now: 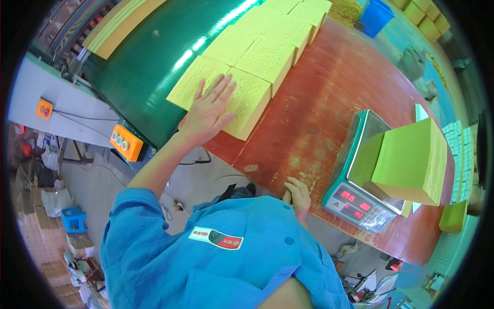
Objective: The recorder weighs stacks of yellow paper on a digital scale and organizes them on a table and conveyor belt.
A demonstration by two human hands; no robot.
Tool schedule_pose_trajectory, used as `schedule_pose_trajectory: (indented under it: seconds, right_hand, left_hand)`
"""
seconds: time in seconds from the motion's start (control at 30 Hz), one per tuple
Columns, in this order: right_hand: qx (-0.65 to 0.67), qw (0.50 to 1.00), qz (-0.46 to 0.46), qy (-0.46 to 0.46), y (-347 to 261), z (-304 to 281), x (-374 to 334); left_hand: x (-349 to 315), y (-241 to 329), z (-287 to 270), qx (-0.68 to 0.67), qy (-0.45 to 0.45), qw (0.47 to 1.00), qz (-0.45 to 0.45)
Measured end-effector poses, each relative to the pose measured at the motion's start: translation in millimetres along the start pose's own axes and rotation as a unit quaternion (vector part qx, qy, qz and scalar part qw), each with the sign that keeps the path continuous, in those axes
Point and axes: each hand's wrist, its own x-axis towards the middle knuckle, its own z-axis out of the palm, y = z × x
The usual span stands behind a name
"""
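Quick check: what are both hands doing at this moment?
Left hand: open, flat on the yellow stack.
Right hand: curled at the table edge, holding nothing visible.

Your left hand [208, 110] lies on pale yellow stacks [247, 100] whose tops are dotted all over with a fine embossed pattern; more of the same yellow runs off toward twelve o'clock. Under them at eleven o'clock the belt [136, 77] is glossy dark green with a white streak of glare. The surface [319, 113] is reddish brown, scuffed with pale patches near your right hand [298, 195]. At three o'clock the scale [360, 198] is teal with a silver pan and red glowing digits, and the block [411, 159] on it is lime green. At nine o'clock a control box [126, 143] is orange. Your jacket [216, 262] is bright blue with a red and white patch.
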Motion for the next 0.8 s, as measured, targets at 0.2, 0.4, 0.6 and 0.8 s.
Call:
schedule_pose_trajectory:
  seconds: [0.2, 0.4, 0.6, 0.8]
  right_hand:
    - [0.0, 1.0, -0.019, -0.016, 1, -5, 2]
    - [0.013, 0.999, -0.023, -0.045, 0, -11, -3]
    - [0.017, 0.999, -0.001, -0.036, -3, -17, -7]
    - [0.02, 0.999, -0.026, -0.04, 4, -9, -7]
  left_hand:
    - [-50, -24, -39, -0.057, 0.189, 0.974, -0.108]
    - [-44, 24, -37, 0.021, -0.007, 0.997, 0.07]
    - [-24, 14, -15, 0.039, -0.07, 0.985, 0.154]
    - [-26, -7, -12, 0.08, -0.022, 0.976, 0.202]
